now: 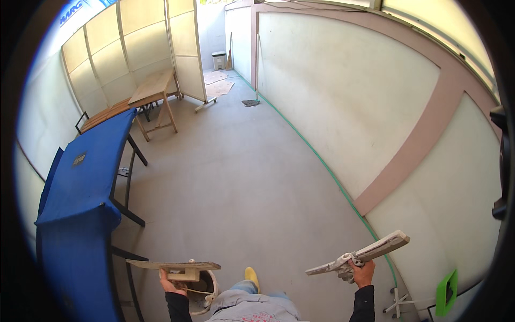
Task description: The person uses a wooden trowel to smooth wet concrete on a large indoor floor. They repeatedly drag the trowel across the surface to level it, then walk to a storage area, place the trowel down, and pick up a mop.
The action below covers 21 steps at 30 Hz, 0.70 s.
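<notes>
The left hand [167, 280] is closed around the block-like handle of a flat wooden board [177, 265], which lies nearly level and edge-on in front of the body, low in the view. The right hand [363, 272] is closed on the pale, caked middle of a longer tool [382, 246], held near the wall [343, 91] and tilted so that its thicker end rises to the right; whether this is one piece or two pressed together cannot be told. The wooden board looks stiff and fairly light, likely to tip if gripped off to one side, so the handle close to its centre seems the best place to take it. The longer tool probably feels more unwieldy, with both ends reaching out past the fist; its middle suits a firm grip, though the grimy coating there could be slick or gritty, and the thin left end looks easier to chip than the thick one. Of the containers, a pale bucket [215, 283] stands just beyond the left hand, partly hidden by the board, with a cord-like strip [199, 291] across its opening; its inside is dark, and what it contains cannot be made out. Far off, beside a broom [229, 53], stands a whitish bin [219, 61], its contents out of sight.
</notes>
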Available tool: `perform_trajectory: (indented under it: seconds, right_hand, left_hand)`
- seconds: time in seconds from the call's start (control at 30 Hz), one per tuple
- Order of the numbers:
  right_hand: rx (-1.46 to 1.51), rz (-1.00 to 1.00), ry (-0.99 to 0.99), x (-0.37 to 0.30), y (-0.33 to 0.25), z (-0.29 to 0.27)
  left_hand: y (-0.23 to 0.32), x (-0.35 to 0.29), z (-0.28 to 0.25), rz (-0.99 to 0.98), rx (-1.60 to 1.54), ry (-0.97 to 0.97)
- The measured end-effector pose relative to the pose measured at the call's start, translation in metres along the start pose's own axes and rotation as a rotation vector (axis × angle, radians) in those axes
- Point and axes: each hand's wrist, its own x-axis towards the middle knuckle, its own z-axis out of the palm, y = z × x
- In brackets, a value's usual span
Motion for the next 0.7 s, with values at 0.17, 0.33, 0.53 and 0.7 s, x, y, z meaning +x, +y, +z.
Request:
perform_trajectory:
  seconds: [0.17,0.33,0.53,0.7]
  right_hand:
    - [-0.065,0.03,0.072,0.112,0.002,0.051]
    - [0.046,0.057,0.128,0.238,0.018,0.122]
    - [0.114,0.025,0.074,0.44,-0.014,0.226]
    - [0.103,0.021,-0.09,0.618,-0.083,0.304]
  left_hand:
    - [-0.01,0.066,0.1,-0.003,0.031,0.045]
    - [-0.029,0.126,0.211,-0.018,0.092,-0.023]
    - [-0.028,0.201,0.396,0.159,0.014,-0.009]
    - [-0.015,0.238,0.558,0.15,-0.064,-0.159]
